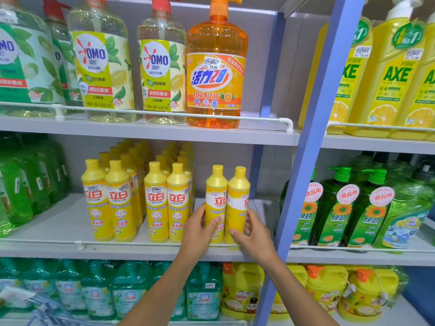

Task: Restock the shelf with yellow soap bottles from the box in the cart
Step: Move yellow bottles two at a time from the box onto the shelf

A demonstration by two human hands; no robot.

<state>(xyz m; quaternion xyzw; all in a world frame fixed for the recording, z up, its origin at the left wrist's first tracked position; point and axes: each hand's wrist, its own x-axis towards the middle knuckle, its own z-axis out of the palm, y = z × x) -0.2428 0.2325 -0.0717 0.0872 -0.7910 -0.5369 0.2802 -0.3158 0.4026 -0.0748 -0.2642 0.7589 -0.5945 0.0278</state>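
Observation:
Two yellow soap bottles stand side by side at the front right of the middle shelf (58, 222). My left hand (199, 234) grips the left bottle (215, 196) low down. My right hand (253, 234) grips the right bottle (237, 198) at its lower part. Both bottles are upright, touching each other, near the white front rail (141, 244). To their left stand several rows of the same yellow soap bottles (164, 201), running back into the shelf. The box and the cart are out of view.
A blue upright post (303, 172) bounds the bay on the right. Green bottles (21, 184) stand at the shelf's left, with bare shelf between. Above are large clear bottles and an orange pump bottle (216, 67). Green pump bottles (339, 208) fill the neighbouring bay.

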